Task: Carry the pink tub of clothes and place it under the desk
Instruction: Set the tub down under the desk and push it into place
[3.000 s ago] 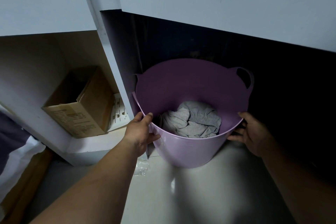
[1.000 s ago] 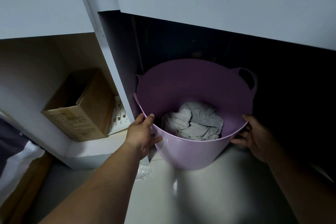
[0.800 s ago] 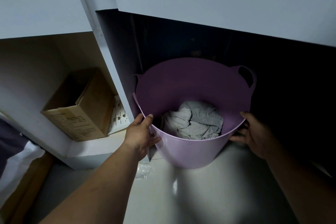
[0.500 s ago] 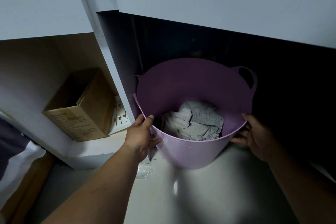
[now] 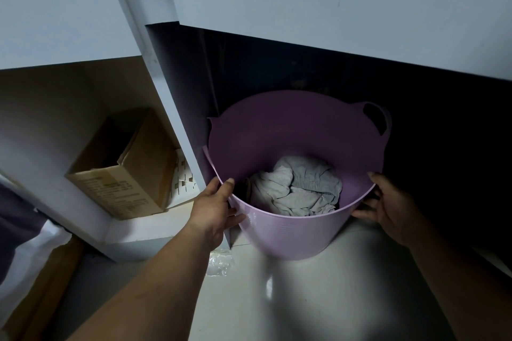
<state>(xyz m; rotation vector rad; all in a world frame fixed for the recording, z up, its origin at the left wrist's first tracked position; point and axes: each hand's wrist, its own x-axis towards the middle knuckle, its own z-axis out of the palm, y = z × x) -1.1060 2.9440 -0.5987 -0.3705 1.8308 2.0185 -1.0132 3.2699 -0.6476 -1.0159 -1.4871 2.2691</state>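
The pink tub (image 5: 291,230) stands on the pale floor, its far half under the white desk top (image 5: 332,8) in the dark opening. Crumpled grey clothes (image 5: 299,188) lie at its bottom. My left hand (image 5: 214,212) grips the tub's near left rim, thumb over the edge and fingers against the outer wall. My right hand (image 5: 390,205) presses against the near right side just below the rim, fingers spread on the wall. A loop handle (image 5: 376,120) shows at the tub's far right.
The white desk side panel (image 5: 171,133) stands just left of the tub, touching its rim. Left of it, a cardboard box (image 5: 124,171) and a white slotted piece (image 5: 182,174) sit on a low shelf. A scrap of clear plastic (image 5: 219,263) lies on the floor.
The tub and both hands stay almost where they were; over the frames the tub has only shifted slightly, staying under the desk edge.
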